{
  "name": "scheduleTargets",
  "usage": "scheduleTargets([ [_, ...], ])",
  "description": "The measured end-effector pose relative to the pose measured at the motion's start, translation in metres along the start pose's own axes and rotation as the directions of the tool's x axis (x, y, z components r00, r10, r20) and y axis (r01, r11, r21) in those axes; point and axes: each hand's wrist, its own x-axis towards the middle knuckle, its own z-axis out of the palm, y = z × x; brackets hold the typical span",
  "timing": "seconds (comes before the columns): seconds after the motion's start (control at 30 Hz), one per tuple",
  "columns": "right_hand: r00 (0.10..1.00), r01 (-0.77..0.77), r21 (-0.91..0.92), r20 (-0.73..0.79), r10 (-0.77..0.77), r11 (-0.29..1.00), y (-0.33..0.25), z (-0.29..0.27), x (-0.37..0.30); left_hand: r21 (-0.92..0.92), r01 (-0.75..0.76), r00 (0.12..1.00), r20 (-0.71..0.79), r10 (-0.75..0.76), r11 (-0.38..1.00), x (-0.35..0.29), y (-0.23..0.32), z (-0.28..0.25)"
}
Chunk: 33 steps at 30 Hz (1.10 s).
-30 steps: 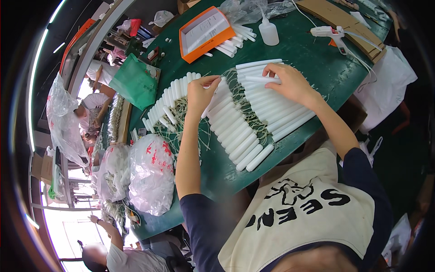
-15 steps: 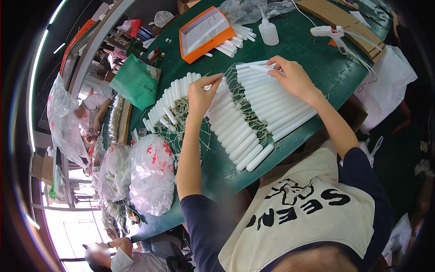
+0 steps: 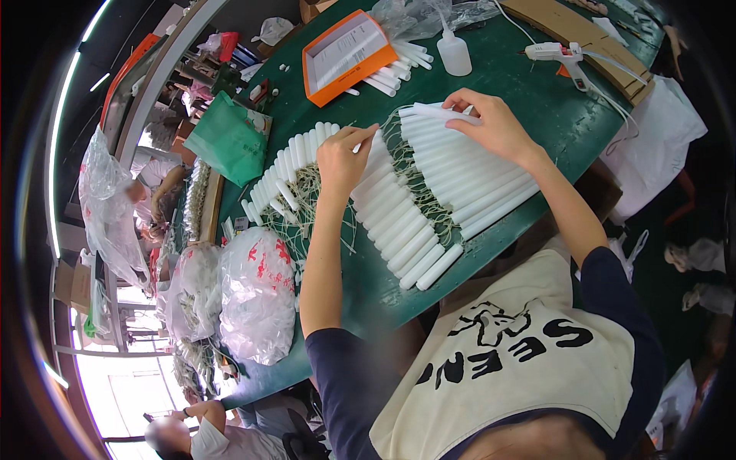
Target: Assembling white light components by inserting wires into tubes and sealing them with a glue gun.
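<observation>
In my right hand [image 3: 494, 129] is a slim white tube [image 3: 438, 113], pinched between thumb and fingers and slanting over the top end of a right-hand row of white tubes [image 3: 468, 176]. My left hand [image 3: 343, 157] is closed in a pinch at the far end of a second row of white tubes [image 3: 392, 222]; what its fingertips hold is too small to make out. Thin pale cords [image 3: 422, 188] run between the two rows. Left of my left hand lies a group of shorter white tubes [image 3: 264, 190] with a tangle of cords [image 3: 307, 195].
Beyond the rows stand an orange box [image 3: 349, 57], loose white tubes [image 3: 391, 77] and a white squeeze bottle [image 3: 455, 55]. A glue gun [image 3: 556, 54] lies at the far right near cardboard [image 3: 613, 73]. Plastic bags [image 3: 257, 299] and a green bag [image 3: 228, 138] sit left. Other people work nearby.
The tube in my right hand has swung to a different slant, its near end now by my fingers. My left hand has barely moved, its fingers curled a little more.
</observation>
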Motion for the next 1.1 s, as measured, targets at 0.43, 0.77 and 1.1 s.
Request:
scheduleTargets([
  [0.43, 0.986, 0.119, -0.196, 0.14, -0.092, 0.973, -0.005, 0.014, 0.005, -0.004, -0.035, 0.999, -0.009, 0.035, 0.999, 0.0, 0.008, 0.002],
  [0.77, 0.979, 0.192, -0.238, 0.117, -0.168, 0.952, 0.002, 0.025, 0.005, -0.24, 0.117, 0.993, 0.03, -0.113, 0.964, -0.001, 0.015, 0.003],
  [1.1, 0.974, 0.003, -0.061, 0.224, 0.01, 0.998, -0.004, 0.026, 0.009, -0.447, 0.215, 0.976, 0.075, -0.204, 0.868, -0.006, 0.011, 0.005],
])
